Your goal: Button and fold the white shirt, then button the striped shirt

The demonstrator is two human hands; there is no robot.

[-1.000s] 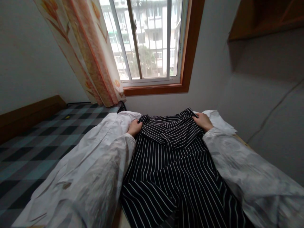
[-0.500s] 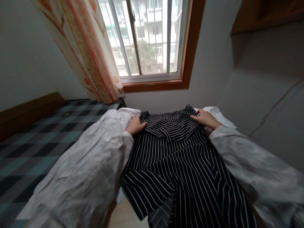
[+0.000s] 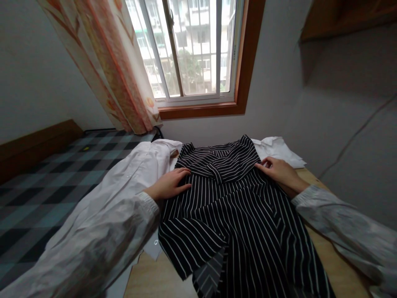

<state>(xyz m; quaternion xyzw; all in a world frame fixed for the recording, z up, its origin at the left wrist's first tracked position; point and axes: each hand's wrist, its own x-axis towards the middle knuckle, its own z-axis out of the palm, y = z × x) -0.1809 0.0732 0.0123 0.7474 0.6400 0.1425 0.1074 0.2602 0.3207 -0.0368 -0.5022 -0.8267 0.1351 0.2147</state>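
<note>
A black garment with white stripes, apparently a skirt (image 3: 235,215), is spread out in front of me. Its wide waist part has crosswise stripes and a flap at the middle; a slit near the bottom shows a grey inside. My left hand (image 3: 170,183) lies on its left edge below the waist part, fingers stretched and thumb apart. At the right edge, my right hand (image 3: 281,171) pinches the cloth between thumb and fingers. Beside my left hand lies a white shirt (image 3: 133,165). More white cloth (image 3: 277,150) sticks out behind the skirt at the right.
Under the clothes is a light wooden table (image 3: 155,277). A bed with a checked cover (image 3: 58,182) stands at the left. The wall, a window (image 3: 195,54) and a flowered curtain (image 3: 114,66) are beyond. A wooden shelf (image 3: 350,20) hangs at upper right.
Both hands have moved down from the skirt's upper corners along its sides, nearer to me. The left fingers have opened out; the skirt has hardly shifted.
</note>
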